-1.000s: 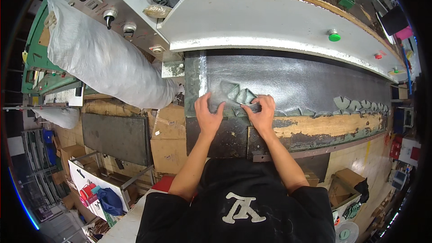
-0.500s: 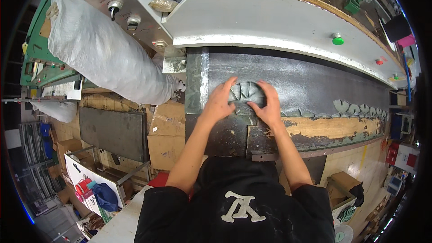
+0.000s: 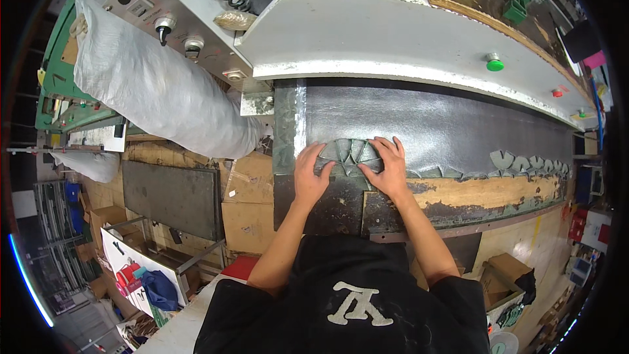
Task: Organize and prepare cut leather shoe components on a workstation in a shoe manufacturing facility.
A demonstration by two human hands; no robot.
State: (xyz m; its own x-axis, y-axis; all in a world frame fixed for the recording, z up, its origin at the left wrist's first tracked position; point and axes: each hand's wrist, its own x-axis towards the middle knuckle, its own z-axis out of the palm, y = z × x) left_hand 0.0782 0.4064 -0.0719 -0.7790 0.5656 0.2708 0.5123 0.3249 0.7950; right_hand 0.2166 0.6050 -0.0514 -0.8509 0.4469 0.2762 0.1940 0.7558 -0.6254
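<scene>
Pressing on fan of grey-green wedge-shaped flat pieces [image 3: 350, 156], left hand [image 3: 310, 174] and right hand [image 3: 389, 169] lie palm-down, fingers spread wide and flat, gripping nothing. Fan sits on dark grey worktop [image 3: 445, 124], near its left end, just below white curved machine hood [image 3: 393, 39]. More matching wedge pieces [image 3: 527, 161] line worktop edge to right, well apart. Bare dark surface open between. Forearms reach up from lower edge, elbows bent outward. White sack [image 3: 157, 88] lies left.
</scene>
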